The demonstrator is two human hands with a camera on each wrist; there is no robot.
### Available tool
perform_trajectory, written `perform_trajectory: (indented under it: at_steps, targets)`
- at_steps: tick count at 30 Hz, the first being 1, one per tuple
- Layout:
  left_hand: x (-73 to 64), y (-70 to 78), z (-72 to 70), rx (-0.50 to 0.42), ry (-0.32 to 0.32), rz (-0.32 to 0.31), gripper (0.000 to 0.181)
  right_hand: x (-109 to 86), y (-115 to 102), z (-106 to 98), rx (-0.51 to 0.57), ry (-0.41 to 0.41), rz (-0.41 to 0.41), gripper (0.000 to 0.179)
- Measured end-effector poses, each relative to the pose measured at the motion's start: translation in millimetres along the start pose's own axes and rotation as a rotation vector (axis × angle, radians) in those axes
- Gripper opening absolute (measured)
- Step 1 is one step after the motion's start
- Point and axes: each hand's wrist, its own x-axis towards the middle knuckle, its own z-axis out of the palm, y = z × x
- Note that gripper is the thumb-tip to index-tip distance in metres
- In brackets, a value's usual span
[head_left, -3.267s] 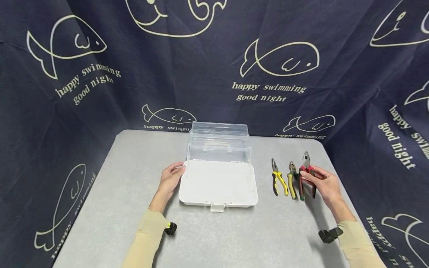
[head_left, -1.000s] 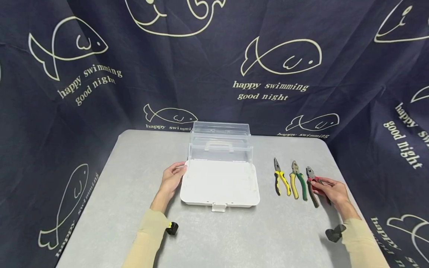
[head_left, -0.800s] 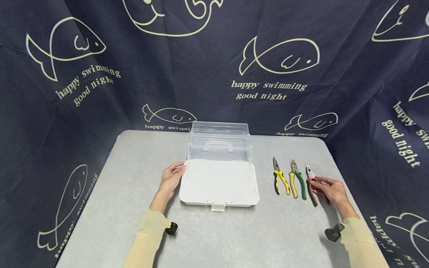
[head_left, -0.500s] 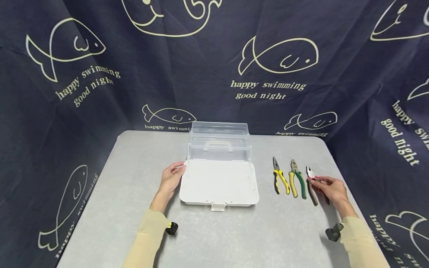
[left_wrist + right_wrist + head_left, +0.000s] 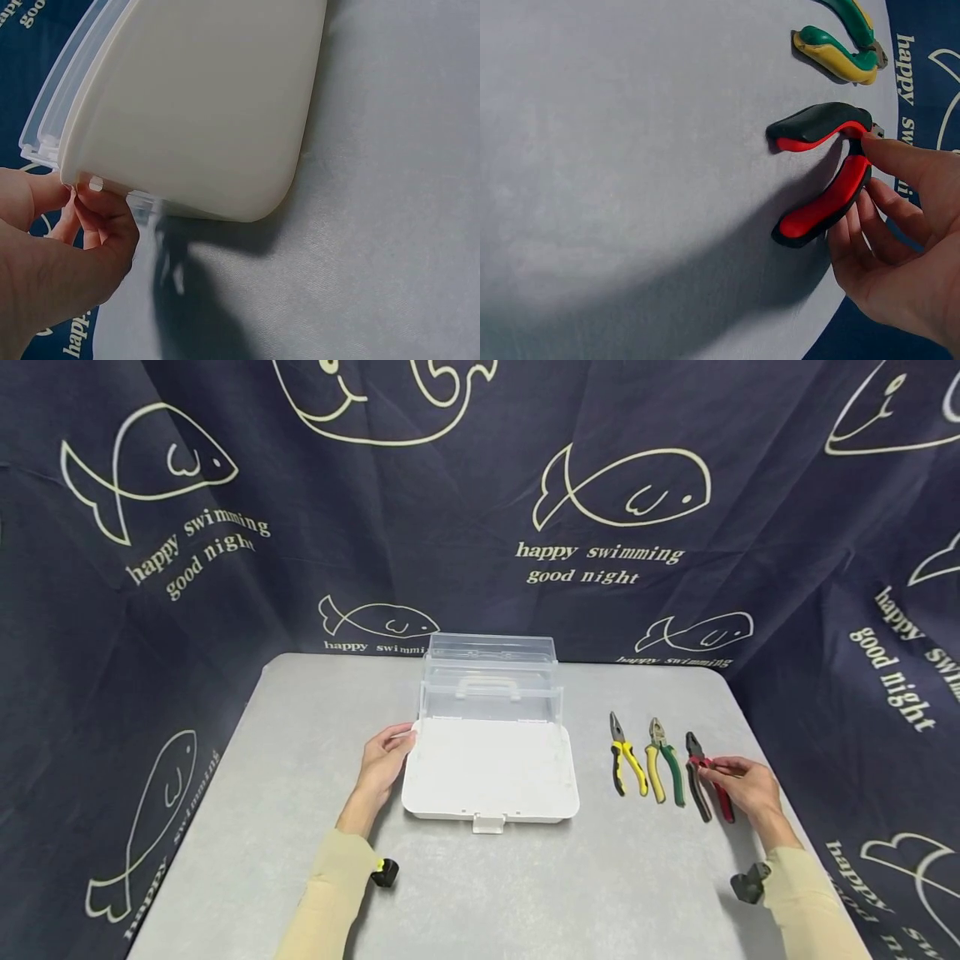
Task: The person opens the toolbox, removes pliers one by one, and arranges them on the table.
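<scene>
In the head view a white plastic storage box (image 5: 489,768) stands mid-table, its clear lid (image 5: 491,703) raised at the back. My left hand (image 5: 384,762) pinches the rim at the box's back left corner; the left wrist view shows thumb and fingers there against the box wall (image 5: 195,97). At the right, my right hand (image 5: 748,789) holds red-and-black pliers (image 5: 697,789) near the pivot, their nose pointing away from me. In the right wrist view, thumb and fingers grip the pliers (image 5: 821,206) from one side, with the handles spread.
Left of the red-and-black pliers lie green-and-yellow pliers (image 5: 673,772), then yellow-and-black long-nose pliers (image 5: 618,768). A dark blue curtain (image 5: 480,527) with fish drawings hangs behind and beside the grey table (image 5: 525,893).
The red-and-black pliers have moved right and toward me from beside the green-and-yellow pair; in the last half second they turned slightly, showing more red handle. The left hand stays at the box.
</scene>
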Motion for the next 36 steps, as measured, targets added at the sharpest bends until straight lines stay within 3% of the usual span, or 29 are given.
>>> perform_trajectory:
  at_steps: [12,29,36]
  targets:
    - [0.4,0.1,2.0,0.007,-0.006,-0.007,0.033,-6.4,-1,-1,0.001,0.061,-0.019,0.043]
    - [-1.4,4.9,-0.6,-0.052,-0.008,-0.019,0.032,-6.3,-19,1,0.110,0.145,-0.021,0.032]
    - [-3.1,8.1,-4.8,-0.019,0.001,-0.002,0.030,-8.2,-32,3,0.203,0.168,-0.046,0.029]
